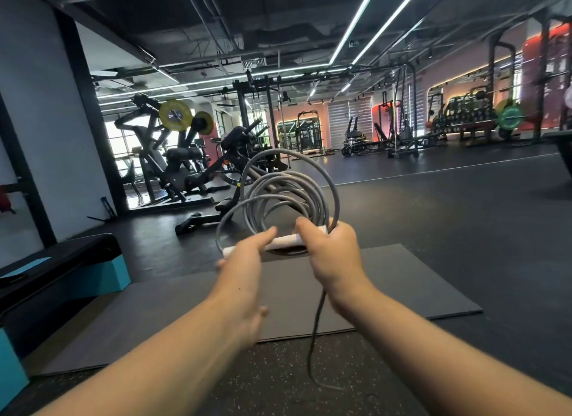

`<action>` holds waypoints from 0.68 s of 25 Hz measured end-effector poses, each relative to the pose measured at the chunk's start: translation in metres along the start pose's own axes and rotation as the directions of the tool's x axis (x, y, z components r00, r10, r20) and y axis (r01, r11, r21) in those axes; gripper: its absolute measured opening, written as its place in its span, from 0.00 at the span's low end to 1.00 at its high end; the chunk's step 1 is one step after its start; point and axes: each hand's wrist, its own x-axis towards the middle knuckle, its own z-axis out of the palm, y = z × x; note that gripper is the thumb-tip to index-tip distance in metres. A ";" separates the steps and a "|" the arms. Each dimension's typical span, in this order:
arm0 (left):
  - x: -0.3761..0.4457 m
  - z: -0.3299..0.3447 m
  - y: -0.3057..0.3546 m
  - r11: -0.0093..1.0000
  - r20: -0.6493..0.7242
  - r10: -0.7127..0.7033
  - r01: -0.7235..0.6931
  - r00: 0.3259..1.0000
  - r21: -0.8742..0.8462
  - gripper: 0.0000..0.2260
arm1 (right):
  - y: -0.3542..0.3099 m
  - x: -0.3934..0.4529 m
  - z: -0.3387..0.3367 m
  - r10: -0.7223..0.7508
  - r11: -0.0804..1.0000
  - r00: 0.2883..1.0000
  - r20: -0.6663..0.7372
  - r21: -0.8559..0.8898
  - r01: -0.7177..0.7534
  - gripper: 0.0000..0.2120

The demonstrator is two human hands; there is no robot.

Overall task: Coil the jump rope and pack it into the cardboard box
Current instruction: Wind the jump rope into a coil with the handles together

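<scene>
A grey jump rope point(312, 180) stands in several loose loops above my hands, at the middle of the head view. Its white handle point(286, 240) lies across between my hands. My right hand point(332, 254) is closed around the handle's right end and the bottom of the loops. My left hand point(244, 279) touches the handle's left end with fingers spread, blurred. A loose tail of rope point(314, 344) hangs from under my right hand down to the floor. No cardboard box is in view.
A dark grey mat point(402, 279) lies on the speckled floor under my hands. A black and teal step platform point(62, 270) sits at the left. Weight machines point(173, 155) and racks stand behind, with open floor at the right.
</scene>
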 end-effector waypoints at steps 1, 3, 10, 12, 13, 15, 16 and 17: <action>-0.004 -0.012 0.007 0.982 -0.121 0.142 -0.124 0.982 0.139 0.38 | -0.005 0.007 -0.009 -0.001 0.996 0.999 0.048 -0.089 0.006 0.17; -0.010 -0.035 0.030 0.664 -0.008 0.628 -0.531 0.778 0.526 0.40 | -0.015 0.018 -0.027 -0.030 0.941 0.978 0.208 -0.324 0.098 0.16; -0.001 0.013 0.107 -0.101 0.732 0.134 -0.726 0.668 0.681 0.28 | -0.047 0.016 -0.033 0.053 0.713 0.812 0.581 -0.591 0.376 0.12; 0.008 0.021 0.103 -0.139 0.682 0.016 -0.674 0.731 0.725 0.33 | -0.050 0.015 -0.034 0.074 0.655 0.788 0.611 -0.626 0.424 0.14; 0.014 0.020 0.096 -0.071 0.672 -0.022 -0.671 0.741 0.738 0.35 | -0.049 0.015 -0.035 0.091 0.651 0.776 0.624 -0.627 0.428 0.16; 0.023 0.011 0.081 0.205 0.694 -0.049 -0.673 0.718 0.711 0.38 | -0.047 0.014 -0.040 0.080 0.684 0.770 0.634 -0.596 0.420 0.16; 0.025 0.007 0.072 0.355 0.716 -0.035 -0.662 0.697 0.661 0.36 | -0.046 0.014 -0.042 0.054 0.716 0.776 0.629 -0.566 0.409 0.16; 0.027 0.003 0.065 0.477 0.734 -0.010 -0.642 0.679 0.601 0.32 | -0.047 0.014 -0.043 0.016 0.751 0.782 0.623 -0.524 0.402 0.16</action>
